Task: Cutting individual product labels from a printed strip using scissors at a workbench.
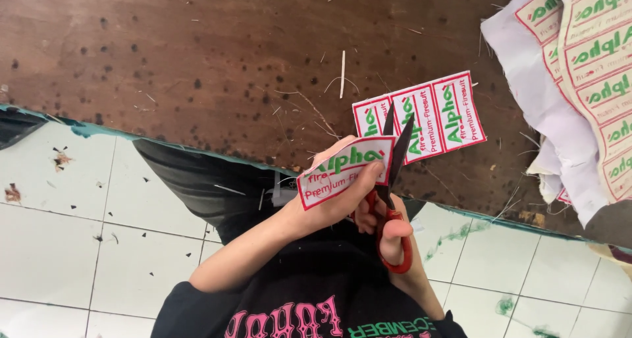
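Nearest the camera: right hand (pixel 388 229), fingers through the red handles of one pair of scissors (pixel 393 200), blades parted, tips up over the label strip (pixel 421 119). Left hand (pixel 332 203) pinches one cut label (pixel 343 172), white with red border and green lettering, thumb on its face, held just left of the blades at the table's edge. Strip lies flat on the brown table (pixel 197 55), three labels side by side, blades crossing the leftmost one. Far right: one stack of uncut label sheets (pixel 589 68), well apart from the strip. Loose threads scattered on the table top.
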